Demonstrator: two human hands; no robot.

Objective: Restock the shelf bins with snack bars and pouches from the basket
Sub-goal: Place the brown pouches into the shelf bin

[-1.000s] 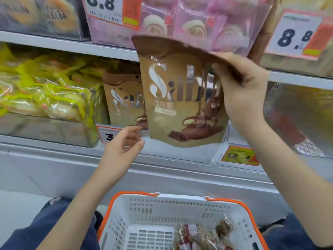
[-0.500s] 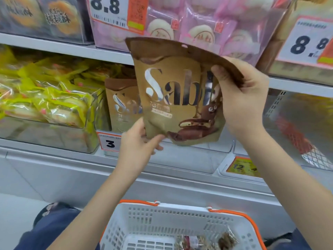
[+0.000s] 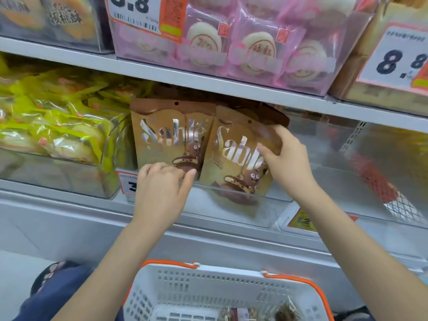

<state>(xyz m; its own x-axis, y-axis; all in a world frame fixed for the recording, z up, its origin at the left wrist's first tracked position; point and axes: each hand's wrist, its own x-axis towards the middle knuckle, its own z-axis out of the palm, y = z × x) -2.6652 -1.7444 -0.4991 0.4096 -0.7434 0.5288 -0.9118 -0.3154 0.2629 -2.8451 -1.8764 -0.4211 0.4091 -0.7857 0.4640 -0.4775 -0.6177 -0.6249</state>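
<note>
We see the right hand [image 3: 287, 158] gripping a brown Sable pouch [image 3: 234, 158] by its upper right corner, thumb on the front over the printed lettering and fingers curled behind the bent top flap. The pouch stands tilted in a clear shelf bin [image 3: 273, 212], its lower edge already behind the bin's transparent front wall, and it sits just beside a second Sable pouch [image 3: 169, 135] that stands upright to its left in the same bin; the two edges overlap or touch near the middle. The left hand [image 3: 162, 188] reaches to the bottom of that second pouch with its fingers extended and loosely bent, fingertips touching the pouch's lower front; we cannot make out whether the thumb pinches it from behind, so it reads to us as a touch and not a grip. To the left, a neighbouring clear bin holds yellow-wrapped snacks [image 3: 58, 126]. On the shelf above sits a bin of pink-wrapped round cakes [image 3: 252, 47] with a white price label [image 3: 136, 12] reading 8.8. Below, between the person's forearms, a white basket [image 3: 185, 290] with orange handles sits near the lower edge of the view, and a few wrapped snack bars [image 3: 259, 312] lie in its bottom, only partly in view. A dark blue trouser leg [image 3: 60, 295] shows at lower left.
</note>
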